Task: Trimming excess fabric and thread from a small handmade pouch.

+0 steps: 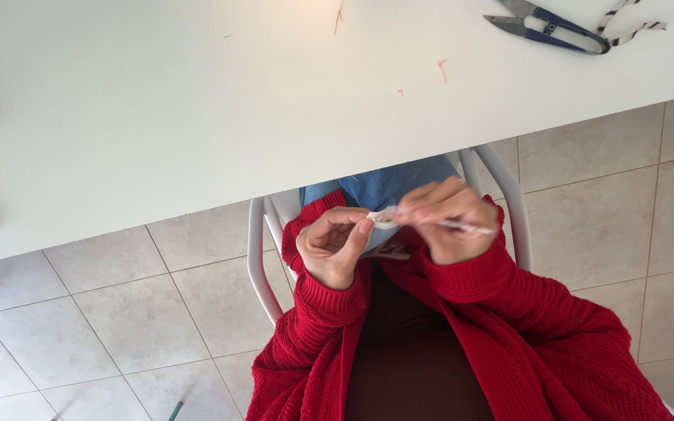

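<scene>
L hand [333, 245] pinches small white crochet piece [384, 217] btwn thumb & finger, in lap below table [157, 117] edge. R hand [450, 218] at its 3 o'clock, closed on hook [470, 228]. Piece looks light, soft, floppy; best pinched near edge. Snips [548, 27] at 1 o'clock.

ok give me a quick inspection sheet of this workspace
surface: white table, mostly bare
job's things: small white piece pinched by both hands; thin white hook in right hand
clutter: blue thread snips, striped ribbon, red thread scraps
grip: left hand and right hand both closed on the work, over the lap
cables: nothing seen
surroundings: tiled floor, white chair, red cardigan sleeves
</scene>
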